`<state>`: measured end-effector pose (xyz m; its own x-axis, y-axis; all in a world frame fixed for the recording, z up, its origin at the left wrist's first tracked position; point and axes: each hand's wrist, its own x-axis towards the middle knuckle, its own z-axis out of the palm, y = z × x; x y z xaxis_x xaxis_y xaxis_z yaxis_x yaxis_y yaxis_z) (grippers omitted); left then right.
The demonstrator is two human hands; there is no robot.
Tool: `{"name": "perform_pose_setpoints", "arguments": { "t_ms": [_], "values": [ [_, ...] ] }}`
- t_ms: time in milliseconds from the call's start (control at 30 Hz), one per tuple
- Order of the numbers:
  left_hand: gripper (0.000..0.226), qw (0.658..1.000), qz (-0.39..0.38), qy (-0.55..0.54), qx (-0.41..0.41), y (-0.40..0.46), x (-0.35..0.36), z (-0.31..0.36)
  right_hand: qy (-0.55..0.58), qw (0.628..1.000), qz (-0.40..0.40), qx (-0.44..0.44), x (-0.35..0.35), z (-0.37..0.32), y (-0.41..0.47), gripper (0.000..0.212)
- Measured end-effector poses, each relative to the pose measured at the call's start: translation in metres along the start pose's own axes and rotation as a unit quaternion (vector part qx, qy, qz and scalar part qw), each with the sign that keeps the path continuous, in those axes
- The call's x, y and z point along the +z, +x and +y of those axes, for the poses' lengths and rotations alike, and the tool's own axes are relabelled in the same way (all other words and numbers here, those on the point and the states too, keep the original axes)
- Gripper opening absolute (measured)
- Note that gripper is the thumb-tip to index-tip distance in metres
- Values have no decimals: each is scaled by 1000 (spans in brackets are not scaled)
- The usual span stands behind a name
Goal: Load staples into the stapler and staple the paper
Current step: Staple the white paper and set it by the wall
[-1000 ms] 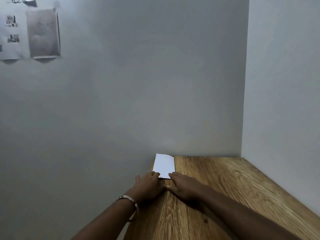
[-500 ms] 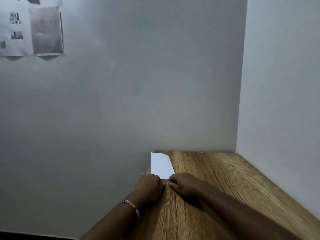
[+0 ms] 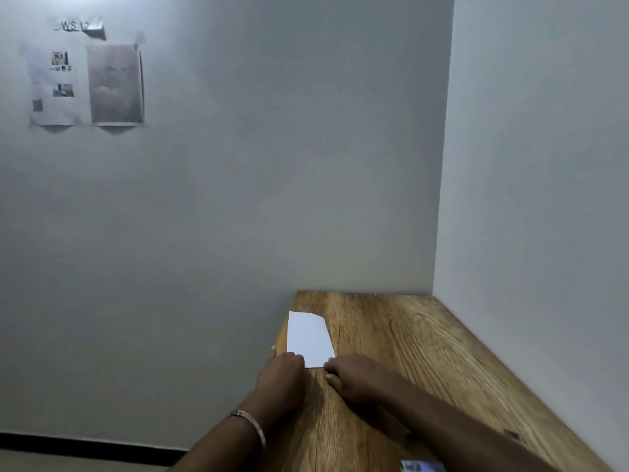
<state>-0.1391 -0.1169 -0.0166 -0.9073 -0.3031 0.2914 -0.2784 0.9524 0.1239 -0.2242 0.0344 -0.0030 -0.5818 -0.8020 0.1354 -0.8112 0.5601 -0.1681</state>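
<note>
Both hands are down at the near edge of the small white folded sheet of paper (image 3: 309, 338), which lies flat near the left edge of the wood-grain table (image 3: 425, 362), toward its far end. The left hand (image 3: 282, 373), a thin metal bangle (image 3: 250, 424) on its wrist, covers the sheet's near left corner, knuckles up; whether its fingertips pinch the paper or only press it I cannot tell. The right hand (image 3: 354, 376) sits at the near right corner with its fingers curled under, touching the edge, and its hold is just as hard to read.

Since a second ago the paper has turned a little, its far end swinging left, while the hands have kept to the same corners. The view has tilted too, showing more of the printed sheets taped to the grey wall (image 3: 85, 83). That reads as squaring up the sheet, not stapling.

No stapler and no staples are in sight. A small blue-and-white object (image 3: 422, 466) peeks in at the near edge; too cropped to name. By my judgement loading has not begun.
</note>
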Motion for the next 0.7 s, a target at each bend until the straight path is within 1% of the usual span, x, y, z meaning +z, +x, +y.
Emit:
{"name": "perform_pose_setpoints", "arguments": {
  "t_ms": [233, 400, 500, 633, 700],
  "values": [
    [24, 999, 25, 17, 14, -54, -12, 15, -16, 999, 21, -30, -10, -18, -57, 28],
    [28, 998, 33, 27, 39, -86, -28, 22, -32, 997, 40, -60, -16, -26, -85, 32],
    [29, 997, 42, 30, 56, -100, -32, 22, -53, 995, 42, -73, -16, -28, -95, 30],
    [26, 997, 49, 5, 57, -104, -32, 21, -45, 995, 59, -61, -14, -30, -99, 30],
    [29, 997, 49, -14, 63, -102, -32, 19, -35, 996, 65, -54, -15, -30, -99, 34]
  ]
}}
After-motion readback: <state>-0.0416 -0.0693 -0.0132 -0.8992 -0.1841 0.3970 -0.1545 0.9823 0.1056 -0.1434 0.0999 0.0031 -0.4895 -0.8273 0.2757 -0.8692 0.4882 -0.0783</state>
